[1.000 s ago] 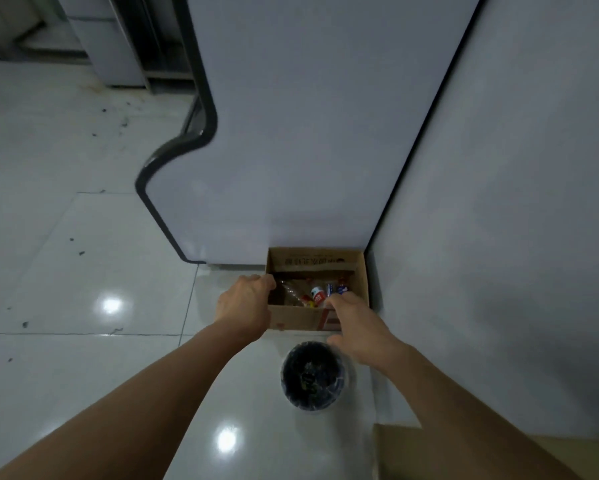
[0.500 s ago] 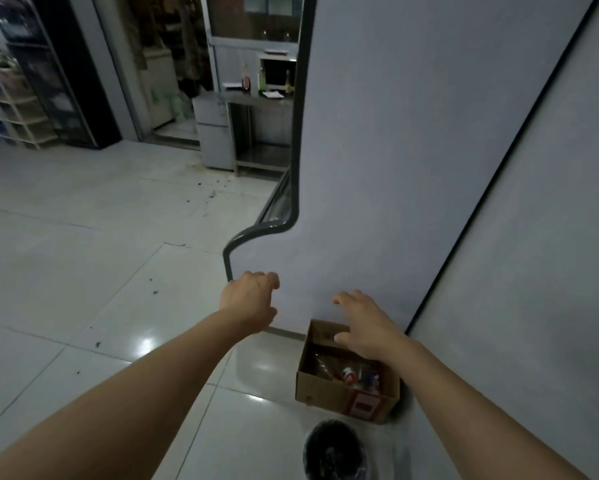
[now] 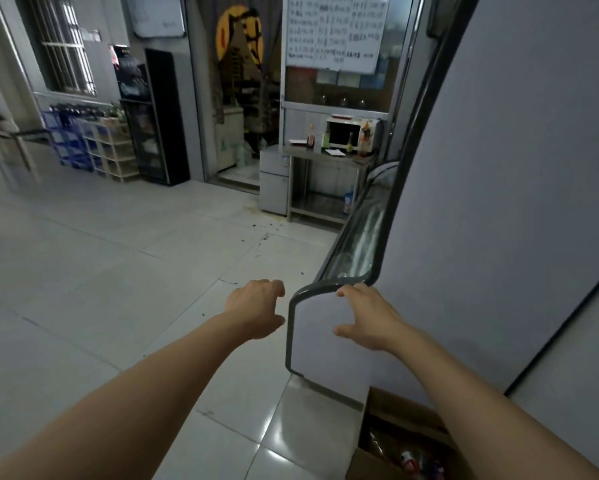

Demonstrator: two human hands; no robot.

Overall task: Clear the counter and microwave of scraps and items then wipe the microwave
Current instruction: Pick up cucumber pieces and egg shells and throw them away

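Cardboard box (image 3: 395, 441) of scraps down by the wall, both hands empty.
Left hand (image 3: 256, 308) loosely curled, right hand (image 3: 367, 318) spread, fingers apart; nothing held, prob. freed up for the next load. Microwave (image 3: 351, 133) sits w/ bottles near the far edge of the steel bench (image 3: 320, 155), well apart across the floor.

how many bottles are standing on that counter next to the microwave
3 that I can make out: a dark-capped one left of the microwave, a green one beside it, a slim one in front. Others may be hidden.
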